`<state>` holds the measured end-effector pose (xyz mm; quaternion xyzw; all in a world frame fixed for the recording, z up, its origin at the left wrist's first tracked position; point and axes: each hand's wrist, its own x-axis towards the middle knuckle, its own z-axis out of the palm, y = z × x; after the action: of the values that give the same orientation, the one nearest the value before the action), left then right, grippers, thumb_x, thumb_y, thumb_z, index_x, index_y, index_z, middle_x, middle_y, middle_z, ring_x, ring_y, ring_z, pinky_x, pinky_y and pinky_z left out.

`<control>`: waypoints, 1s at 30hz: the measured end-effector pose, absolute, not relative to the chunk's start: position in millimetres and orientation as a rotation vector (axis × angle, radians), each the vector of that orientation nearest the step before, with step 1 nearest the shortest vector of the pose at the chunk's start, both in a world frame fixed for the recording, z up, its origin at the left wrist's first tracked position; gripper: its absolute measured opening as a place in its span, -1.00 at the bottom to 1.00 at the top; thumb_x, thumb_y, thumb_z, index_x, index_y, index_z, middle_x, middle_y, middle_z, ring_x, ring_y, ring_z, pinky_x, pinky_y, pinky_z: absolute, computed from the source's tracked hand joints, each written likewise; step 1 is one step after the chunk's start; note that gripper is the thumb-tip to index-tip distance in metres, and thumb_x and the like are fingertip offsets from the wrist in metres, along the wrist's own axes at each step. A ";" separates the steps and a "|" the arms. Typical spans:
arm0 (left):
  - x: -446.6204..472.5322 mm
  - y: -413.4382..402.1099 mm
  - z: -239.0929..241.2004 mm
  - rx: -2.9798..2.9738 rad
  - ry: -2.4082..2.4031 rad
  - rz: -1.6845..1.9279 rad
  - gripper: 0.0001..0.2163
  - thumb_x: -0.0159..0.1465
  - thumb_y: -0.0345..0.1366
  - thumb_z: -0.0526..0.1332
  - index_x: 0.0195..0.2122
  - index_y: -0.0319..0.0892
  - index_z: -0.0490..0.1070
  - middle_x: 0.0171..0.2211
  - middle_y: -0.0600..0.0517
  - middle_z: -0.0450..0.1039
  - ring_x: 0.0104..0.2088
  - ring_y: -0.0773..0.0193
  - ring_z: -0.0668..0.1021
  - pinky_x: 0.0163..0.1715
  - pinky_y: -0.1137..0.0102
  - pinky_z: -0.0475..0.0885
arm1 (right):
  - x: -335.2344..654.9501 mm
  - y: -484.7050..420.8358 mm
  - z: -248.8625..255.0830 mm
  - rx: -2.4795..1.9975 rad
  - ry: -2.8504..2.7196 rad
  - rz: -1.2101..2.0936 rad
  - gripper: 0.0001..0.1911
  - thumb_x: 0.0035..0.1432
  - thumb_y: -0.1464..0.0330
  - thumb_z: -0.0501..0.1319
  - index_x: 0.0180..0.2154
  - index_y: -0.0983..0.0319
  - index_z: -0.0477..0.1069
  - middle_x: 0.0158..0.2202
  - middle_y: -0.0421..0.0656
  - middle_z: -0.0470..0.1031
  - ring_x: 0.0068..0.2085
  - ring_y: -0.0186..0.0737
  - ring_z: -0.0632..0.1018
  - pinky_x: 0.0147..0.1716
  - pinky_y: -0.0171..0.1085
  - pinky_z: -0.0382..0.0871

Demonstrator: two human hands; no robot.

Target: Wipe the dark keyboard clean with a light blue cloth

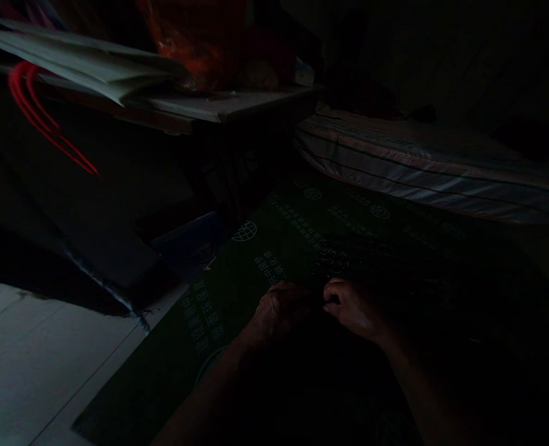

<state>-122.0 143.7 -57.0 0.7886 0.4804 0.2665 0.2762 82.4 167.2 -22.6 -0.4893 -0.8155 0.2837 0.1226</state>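
Observation:
A dark green board [237,272] with pale printed characters and globe marks lies beneath both hands. My left hand [276,308] is low over it with the fingers bent inward, their tips lost in shadow. Close by on the right, my right hand [348,308] has its thumb and fingers curled together in a pinch. Whatever sits between the fingertips is too dark to name. Just beyond the hands, a spread of dark, thin strand-like pieces [348,254] with small glints lies across the board.
A table [255,102] at the upper left bears papers [83,65] and an orange plastic bag [195,43]. Red cord loops [46,124] hang from its edge. A striped mattress [423,176] borders the board's far side. A blue box [185,241] stands under the table, near pale floor tiles [37,347].

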 end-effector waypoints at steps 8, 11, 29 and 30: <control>-122.7 143.1 -58.1 2.131 1.295 0.714 -0.72 0.23 -0.22 0.17 -0.04 -0.10 0.46 -0.07 -0.03 0.52 -0.08 0.16 0.51 -0.04 0.24 0.41 | 81.2 167.9 -17.2 -1.490 -2.418 0.822 -0.89 -0.01 0.54 0.25 -0.46 0.23 0.40 -0.37 -0.19 0.44 -0.32 -0.28 0.46 -0.35 -0.33 0.24; -122.5 143.1 -56.5 2.119 1.308 0.693 -0.72 0.22 -0.22 0.19 -0.04 -0.11 0.46 -0.08 -0.03 0.52 -0.07 0.17 0.51 -0.05 0.25 0.41 | 81.0 167.8 -17.0 -1.482 -2.408 0.826 -0.89 0.00 0.54 0.24 -0.46 0.23 0.39 -0.37 -0.20 0.44 -0.33 -0.29 0.46 -0.36 -0.34 0.23; -116.5 137.3 -48.6 2.329 1.132 0.762 -0.69 0.30 -0.19 0.14 0.04 -0.05 0.43 0.06 -0.07 0.40 0.10 0.09 0.37 0.10 0.13 0.31 | 83.3 170.3 -20.7 -1.437 -2.447 0.815 -0.88 0.00 0.53 0.24 -0.47 0.22 0.38 -0.37 -0.19 0.44 -0.31 -0.27 0.47 -0.35 -0.32 0.25; -115.8 136.7 -47.1 2.335 1.123 0.762 -0.69 0.30 -0.19 0.14 0.05 -0.03 0.43 0.08 -0.07 0.39 0.12 0.08 0.35 0.11 0.12 0.30 | 83.5 170.3 -21.0 -1.432 -2.452 0.822 -0.89 0.00 0.53 0.24 -0.47 0.22 0.37 -0.37 -0.19 0.43 -0.32 -0.27 0.47 -0.35 -0.32 0.24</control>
<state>-115.8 136.7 -47.1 0.8437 0.4057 0.2752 0.2189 83.5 170.3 -21.0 -0.4825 -0.8258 0.2769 0.0925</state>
